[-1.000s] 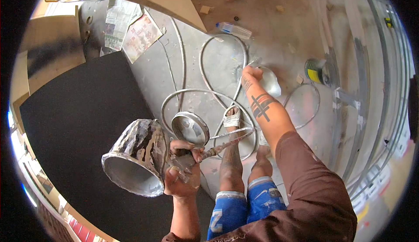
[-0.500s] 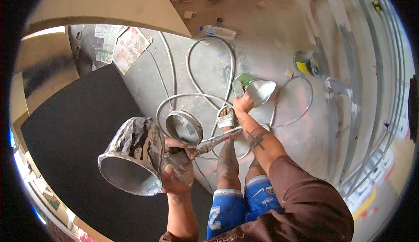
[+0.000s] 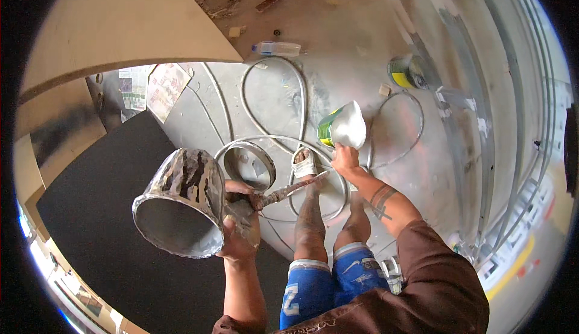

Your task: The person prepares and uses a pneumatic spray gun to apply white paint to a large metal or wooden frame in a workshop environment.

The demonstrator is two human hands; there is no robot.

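My left hand (image 3: pixel 240 240) is closed round the paint-crusted grip of a spray gun with a large pot (image 3: pixel 190 174). The pot lies tilted, its wide mouth facing down toward me and to the left, grey inside. A paint-coated rod-like part (image 3: pixel 286 192) extends right from beside that hand; where it joins is hidden. My right hand (image 3: pixel 345 159) grips the near rim of a green and yellow paint can (image 3: pixel 330 130), which is tipped so its white-coated inside shows. Beyond my left hand is a round, open, paint-smeared container (image 3: pixel 250 165).
A pale hose (image 3: pixel 242 90) loops over the floor round my sandalled foot (image 3: pixel 303 164). Another can (image 3: pixel 407 73) lies by the metal rails at right. A plastic bottle (image 3: pixel 277 49) lies farther off. A black panel (image 3: pixel 102 195) and a tan board (image 3: pixel 132 20) occupy the left.
The green and yellow can has turned more upright, showing more of its white inside. My right hand has moved slightly lower in view. The pot's mouth has turned a little more toward me.
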